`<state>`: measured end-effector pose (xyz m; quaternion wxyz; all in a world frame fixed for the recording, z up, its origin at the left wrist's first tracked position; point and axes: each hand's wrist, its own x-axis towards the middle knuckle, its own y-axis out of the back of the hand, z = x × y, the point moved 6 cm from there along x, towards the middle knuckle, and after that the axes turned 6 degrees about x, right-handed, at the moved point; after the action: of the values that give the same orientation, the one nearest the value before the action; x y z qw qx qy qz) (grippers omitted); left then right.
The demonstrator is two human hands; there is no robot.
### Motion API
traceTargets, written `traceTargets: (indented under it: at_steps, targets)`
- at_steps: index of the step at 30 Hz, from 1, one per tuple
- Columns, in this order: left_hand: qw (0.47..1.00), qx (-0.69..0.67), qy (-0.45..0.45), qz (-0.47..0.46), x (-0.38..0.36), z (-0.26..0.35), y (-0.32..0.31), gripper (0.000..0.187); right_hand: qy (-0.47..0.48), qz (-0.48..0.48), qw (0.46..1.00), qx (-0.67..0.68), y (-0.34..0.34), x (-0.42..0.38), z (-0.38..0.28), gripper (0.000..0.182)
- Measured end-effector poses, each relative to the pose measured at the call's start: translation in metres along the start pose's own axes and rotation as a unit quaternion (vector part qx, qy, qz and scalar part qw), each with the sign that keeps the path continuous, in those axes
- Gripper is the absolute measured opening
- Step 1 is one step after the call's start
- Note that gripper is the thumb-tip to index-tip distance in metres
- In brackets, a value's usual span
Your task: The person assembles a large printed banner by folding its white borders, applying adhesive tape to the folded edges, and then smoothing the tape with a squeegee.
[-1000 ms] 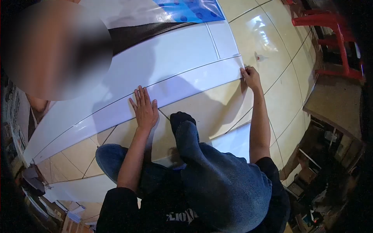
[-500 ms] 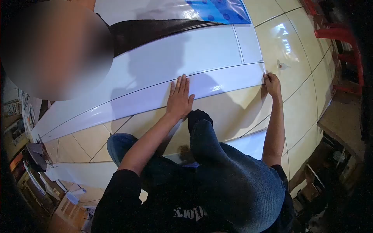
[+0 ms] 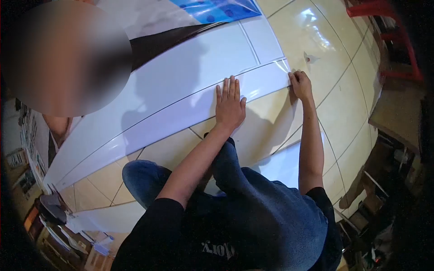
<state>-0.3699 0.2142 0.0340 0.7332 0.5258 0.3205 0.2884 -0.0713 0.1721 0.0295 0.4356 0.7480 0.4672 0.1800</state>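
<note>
A long white glossy sheet [image 3: 169, 88], which looks like banner vinyl, lies across the tiled floor. Along its near side runs a folded-over strip [image 3: 181, 111], bounded by a thin dark line. My left hand [image 3: 230, 107] rests flat on this strip with the fingers stretched out. At the sheet's right end, my right hand [image 3: 301, 84] pinches the strip's corner between thumb and fingers. A blue printed part [image 3: 221, 10] of the material shows at the top, beside a dark band [image 3: 169, 44].
Another person's hand [image 3: 58, 126] is at the far left, near the sheet. A red plastic chair [image 3: 400, 45] stands at right. Close to my knee lies another white sheet [image 3: 282, 163]. A small whitish object [image 3: 309, 59] sits on the tiles. Cluttered items line both sides.
My left hand has slid right along the strip, closer to my right hand, which keeps its pinch on the corner. The whole view has shifted, and the other person's hand now shows at left.
</note>
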Motion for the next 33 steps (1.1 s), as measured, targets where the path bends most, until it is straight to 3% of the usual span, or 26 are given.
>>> traceTargets:
  at_steps: [13,16,19,22,24,27,33]
  targets:
    - [0.997,-0.027,-0.009,0.072,0.058,0.068,-0.007,0.066,-0.006,0.028,1.0,-0.004,0.001,-0.004,-0.002,0.035]
    - [0.997,-0.021,-0.03,0.073,0.064,0.071,-0.01,0.065,-0.034,0.097,0.995,-0.005,0.018,-0.004,0.019,0.034]
    - [0.995,-0.014,-0.071,0.069,0.073,0.076,-0.013,0.063,-0.115,0.142,0.977,0.113,0.032,-0.018,0.04,0.026]
    - [0.993,-0.002,-0.098,0.071,0.085,0.084,-0.016,0.062,-0.063,0.233,0.967,0.082,0.038,-0.065,0.0,0.021]
    - [0.991,0.008,-0.114,0.066,0.089,0.089,-0.02,0.062,0.029,0.229,0.973,0.003,0.022,-0.101,-0.024,0.028]
    - [0.986,0.012,-0.15,0.077,0.1,0.097,-0.023,0.062,0.006,0.148,0.987,-0.064,-0.004,-0.138,-0.028,0.043]
    - [0.985,0.039,-0.152,0.07,0.111,0.118,-0.027,0.064,-0.028,0.136,0.986,-0.09,-0.009,-0.156,0.006,0.047]
